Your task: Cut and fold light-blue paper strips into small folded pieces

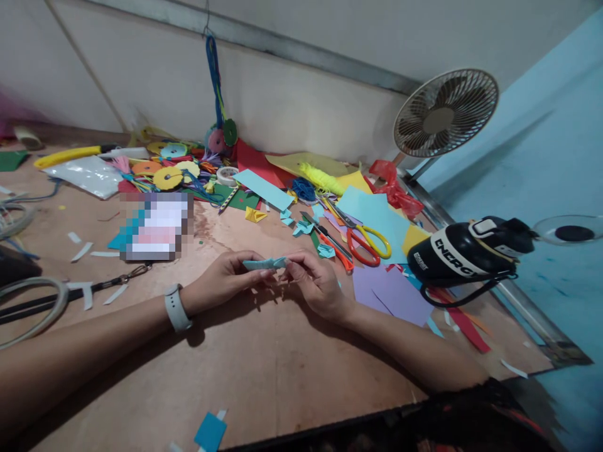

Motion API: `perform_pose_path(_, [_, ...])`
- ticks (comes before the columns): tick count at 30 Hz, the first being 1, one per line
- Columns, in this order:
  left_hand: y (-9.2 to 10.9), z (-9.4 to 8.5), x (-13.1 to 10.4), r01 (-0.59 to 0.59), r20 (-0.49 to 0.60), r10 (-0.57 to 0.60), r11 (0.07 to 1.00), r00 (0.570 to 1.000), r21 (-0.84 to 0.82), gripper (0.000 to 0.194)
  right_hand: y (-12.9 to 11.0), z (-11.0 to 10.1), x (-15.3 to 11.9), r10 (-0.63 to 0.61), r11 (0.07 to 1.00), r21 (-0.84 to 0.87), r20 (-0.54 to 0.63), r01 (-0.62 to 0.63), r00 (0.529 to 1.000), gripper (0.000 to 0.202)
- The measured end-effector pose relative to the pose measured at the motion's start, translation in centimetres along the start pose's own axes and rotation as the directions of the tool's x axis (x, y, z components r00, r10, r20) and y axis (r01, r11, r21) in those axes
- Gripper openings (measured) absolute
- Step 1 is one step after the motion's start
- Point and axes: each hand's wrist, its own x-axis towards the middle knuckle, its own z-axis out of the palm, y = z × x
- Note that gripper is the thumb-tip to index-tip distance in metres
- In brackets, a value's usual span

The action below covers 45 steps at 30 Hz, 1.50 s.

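Note:
Between my two hands, just above the table, is a small folded piece of light blue paper [258,265]. My left hand [230,276], with a pale watch strap at the wrist, pinches its left end between thumb and fingers. Fingertips of my right hand [313,282] close on its right end. Small folded light blue paper pieces [326,251] lie just beyond my right hand, near an orange-handled cutter [333,243]. Scissors [362,242] with red and yellow handles rest to the right of these.
A black bottle [464,251] lies on purple sheets [384,289] at the right. A fan [445,116] stands behind it. Coloured paper discs [168,177] with cords crowd the back left. Nearer lies a phone-like rectangle [160,226], pixelated. Paper scraps [210,431] lie at the front edge.

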Motion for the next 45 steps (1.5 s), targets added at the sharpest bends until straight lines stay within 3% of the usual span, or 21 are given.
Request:
perform_pose_path(5, [0.1, 0.2, 0.0, -0.019, -0.01, 0.019, 0.998, 1.0, -0.054, 0.028, -0.3, -0.5, 0.4, -0.175, 0.974, -0.158, -0.07, 0.162, 0.982, 0.013])
perform_pose_path(9, [0.3, 0.1, -0.1, -0.028, -0.023, 0.028, 0.999, 0.999, -0.027, 0.03, -0.4, -1.2, 0.9, -0.173, 0.971, -0.186, -0.106, 0.151, 0.979, 0.013])
perform_pose_path(17, [-0.4, -0.4, -0.1, -0.118, -0.037, 0.119, 0.993, 0.992, 0.014, 0.032, -0.3, -1.6, 0.8, -0.355, 0.877, -0.358, -0.032, 0.32, 0.934, 0.013])
perform_pose_path(28, [0.0, -0.2, -0.1, -0.149, -0.041, 0.15, 0.988, 0.988, 0.033, 0.03, 0.0, -1.7, 0.6, -0.371, 0.839, -0.409, 0.053, 0.359, 0.927, 0.019])
perform_pose_path(38, [0.0, -0.2, -0.1, -0.122, -0.04, 0.123, 0.992, 0.992, 0.023, 0.03, -0.2, -1.6, 0.7, -0.395, 0.81, -0.453, 0.049, 0.373, 0.918, 0.016])
perform_pose_path(42, [0.1, -0.1, -0.2, -0.117, -0.046, 0.118, 0.993, 0.992, 0.027, 0.029, 0.0, -1.5, 0.6, -0.45, 0.777, -0.467, 0.058, 0.422, 0.891, 0.019])
perform_pose_path(45, [0.0, -0.2, -0.1, -0.106, -0.055, 0.108, 0.994, 0.993, 0.041, 0.026, 0.4, -1.7, 0.5, -0.544, 0.663, -0.554, 0.107, 0.504, 0.832, 0.023])
